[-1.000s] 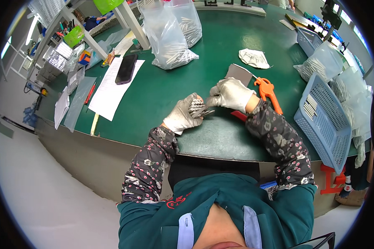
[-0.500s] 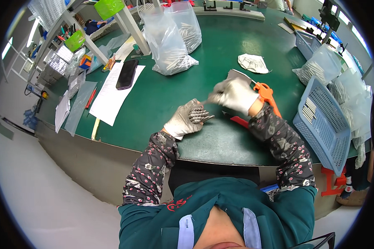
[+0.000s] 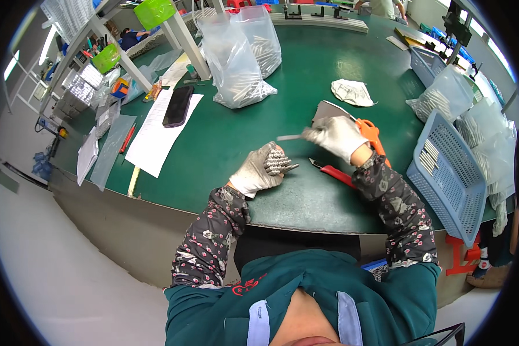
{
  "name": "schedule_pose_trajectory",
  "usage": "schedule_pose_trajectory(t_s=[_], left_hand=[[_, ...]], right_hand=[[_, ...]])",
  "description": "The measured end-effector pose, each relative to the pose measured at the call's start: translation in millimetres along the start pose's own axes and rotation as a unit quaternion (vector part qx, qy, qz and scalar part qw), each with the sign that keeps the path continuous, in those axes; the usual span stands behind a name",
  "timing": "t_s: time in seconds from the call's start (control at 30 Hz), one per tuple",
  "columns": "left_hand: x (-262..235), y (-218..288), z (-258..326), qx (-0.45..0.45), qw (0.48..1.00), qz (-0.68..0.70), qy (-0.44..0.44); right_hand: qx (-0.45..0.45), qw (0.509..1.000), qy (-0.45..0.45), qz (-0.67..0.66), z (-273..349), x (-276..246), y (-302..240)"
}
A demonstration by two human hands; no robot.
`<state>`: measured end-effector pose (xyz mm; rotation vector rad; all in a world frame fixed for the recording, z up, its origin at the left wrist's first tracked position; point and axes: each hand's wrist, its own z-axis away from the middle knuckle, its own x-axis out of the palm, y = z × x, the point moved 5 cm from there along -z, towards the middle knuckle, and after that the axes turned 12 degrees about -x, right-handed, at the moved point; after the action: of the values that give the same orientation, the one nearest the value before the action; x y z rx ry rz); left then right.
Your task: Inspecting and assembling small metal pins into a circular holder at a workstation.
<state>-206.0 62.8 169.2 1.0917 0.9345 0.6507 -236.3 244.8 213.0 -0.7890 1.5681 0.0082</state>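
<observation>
While the gloved left hand [image 3: 255,173] hovers low over the green worktop [image 3: 305,55], its fingers curl tight around a bundle of short grey rods [image 3: 277,162], ends poking out to the right. And look at the right hand [image 3: 337,136] — gloved, slightly blurred, its fingers pinching one end of a slim grey rod [image 3: 289,138] that juts leftward, above the bundle and apart from it! Just below that hand lies a red-handled tool [image 3: 337,175], dark tip pointing left; behind it, an orange air gun [image 3: 371,133] and a flat grey-brown piece [image 3: 323,110]. Farther back sits a crumpled white cloth [image 3: 352,92]. Out right, a blue basket [image 3: 459,190] tilts, pale rods [image 3: 428,155] lying inside — and left, a dark phone [image 3: 178,106] rests on white paper [image 3: 155,153].
</observation>
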Motion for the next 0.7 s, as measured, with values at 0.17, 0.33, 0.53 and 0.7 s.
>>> schedule_pose_trajectory(t_s=[0.17, 0.33, 0.53, 0.7], left_hand=[[0.5, -2.4, 1.0, -0.002, 0.998, 0.056, -0.014], [-1.7, -1.3, 2.2, 0.008, 0.999, 0.04, 0.003], [-0.3, 4.1, 2.7, 0.022, 0.999, -0.034, 0.034], [0.6, 1.7, 1.7, 0.031, 0.999, -0.018, 0.031]], right_hand=[[-0.004, 1.0, -0.031, -0.001, -2.7, -9.0, -10.2], [-0.043, 0.996, 0.051, -0.062, 3.0, -2.2, -28.5], [0.069, 0.997, 0.023, -0.024, 14.1, -13.0, -0.5], [0.091, 0.962, 0.018, -0.258, 40.0, 1.8, -17.5]])
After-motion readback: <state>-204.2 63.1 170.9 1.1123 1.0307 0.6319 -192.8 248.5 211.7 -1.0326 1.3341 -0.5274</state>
